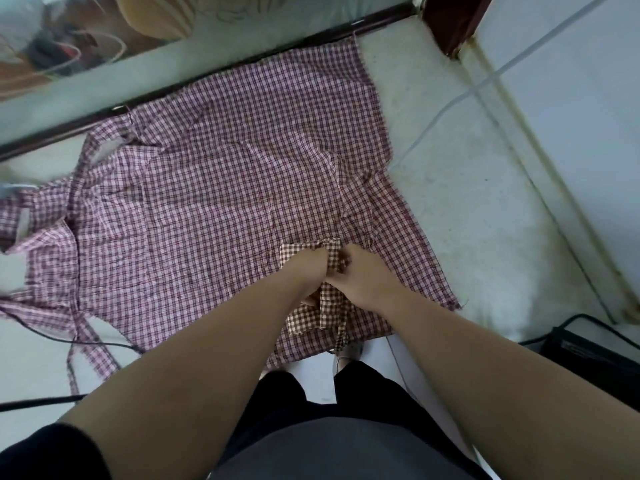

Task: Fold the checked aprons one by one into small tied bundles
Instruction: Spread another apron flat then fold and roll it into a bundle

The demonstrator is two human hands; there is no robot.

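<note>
Head view: the left hand point(306, 268) and right hand point(363, 277) are close together, both clamped on a brown checked apron point(306, 317) bunched into a small bundle between them. To tie it well, keep the folds pinched and pull the thin strap point(341, 327) snug. Under and beyond the hands, a pink checked apron point(214, 188) lies flat and wrinkled on the pale floor point(450, 202).

Soft even daylight, faint shadows, blurred and bowed edges

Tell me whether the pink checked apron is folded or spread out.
Spread out: the pink checked apron lies flat, straps trailing left, under the brown checked bundle.
</note>
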